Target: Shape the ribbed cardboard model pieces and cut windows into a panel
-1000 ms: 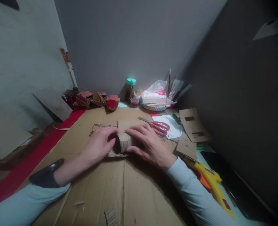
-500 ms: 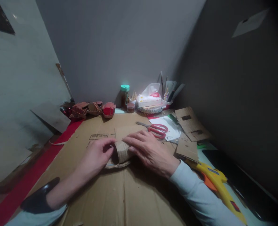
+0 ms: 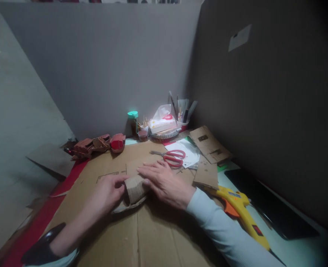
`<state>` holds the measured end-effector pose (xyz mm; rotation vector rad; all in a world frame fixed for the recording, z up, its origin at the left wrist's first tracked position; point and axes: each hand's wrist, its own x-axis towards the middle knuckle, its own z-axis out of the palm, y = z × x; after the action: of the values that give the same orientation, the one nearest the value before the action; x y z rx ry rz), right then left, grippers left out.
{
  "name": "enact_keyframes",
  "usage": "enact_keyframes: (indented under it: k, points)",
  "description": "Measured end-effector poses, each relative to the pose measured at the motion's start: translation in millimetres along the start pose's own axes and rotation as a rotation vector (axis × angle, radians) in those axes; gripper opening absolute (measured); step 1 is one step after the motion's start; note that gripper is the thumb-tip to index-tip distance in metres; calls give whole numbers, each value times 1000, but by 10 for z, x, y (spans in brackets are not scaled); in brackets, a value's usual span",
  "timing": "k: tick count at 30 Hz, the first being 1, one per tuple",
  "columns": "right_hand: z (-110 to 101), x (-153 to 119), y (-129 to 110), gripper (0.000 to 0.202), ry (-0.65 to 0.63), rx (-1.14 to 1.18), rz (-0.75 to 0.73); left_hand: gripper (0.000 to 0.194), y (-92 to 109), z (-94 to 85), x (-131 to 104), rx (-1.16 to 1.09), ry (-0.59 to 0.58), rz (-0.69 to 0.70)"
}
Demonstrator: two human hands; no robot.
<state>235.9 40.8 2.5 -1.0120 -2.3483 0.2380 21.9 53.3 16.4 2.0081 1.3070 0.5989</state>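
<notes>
A small bent cardboard piece [image 3: 136, 188] stands on a flat cardboard base [image 3: 129, 207] between my two hands. My left hand [image 3: 108, 193] pinches the left edge of the bent piece with thumb and fingertips. Over its right side lies my right hand [image 3: 168, 183], fingers together and pressing on the piece, thumb against its face. Red-handled scissors [image 3: 175, 157] rest just beyond my right hand.
A large cardboard sheet [image 3: 116, 241] covers the table. At the right lie cardboard scraps [image 3: 209, 144], a yellow glue gun [image 3: 243, 211] and a black flat object [image 3: 272, 207]. Reddish cardboard shapes [image 3: 83, 148], a jar [image 3: 133, 124] and a tissue pack [image 3: 164, 122] line the back.
The view has shifted, so the table items appear further left and lower. Both hands keep their hold on the bent cardboard piece, which looks slightly more turned.
</notes>
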Motion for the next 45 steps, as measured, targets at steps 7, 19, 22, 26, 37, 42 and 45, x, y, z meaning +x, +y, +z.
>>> enact_keyframes:
  k: [7, 19, 22, 26, 37, 42, 45]
  points:
    - [-64, 44, 99, 27, 232, 35, 273, 32, 73, -17, 1, -58, -18, -1]
    - [-158, 7, -88, 17, 314, 76, 430, 39, 189, 24, -22, -48, 8, 16]
    - [-154, -40, -137, 20, 283, 107, 450, 39, 176, 22, -27, -46, 1, 22]
    - [-131, -74, -145, 31, 180, 190, 446, 31, 117, 11, -23, -46, -21, 27]
    - [-49, -32, -136, 35, 205, 562, 387, 27, 105, 1, -67, -61, 117, 40]
    - [-100, -29, -207, 34, 307, 797, 321, 33, 112, -100, -102, -112, 465, -11]
    - [-187, -35, -299, 37, 364, 886, 268, 35, 183, -166, -172, -225, 599, -32]
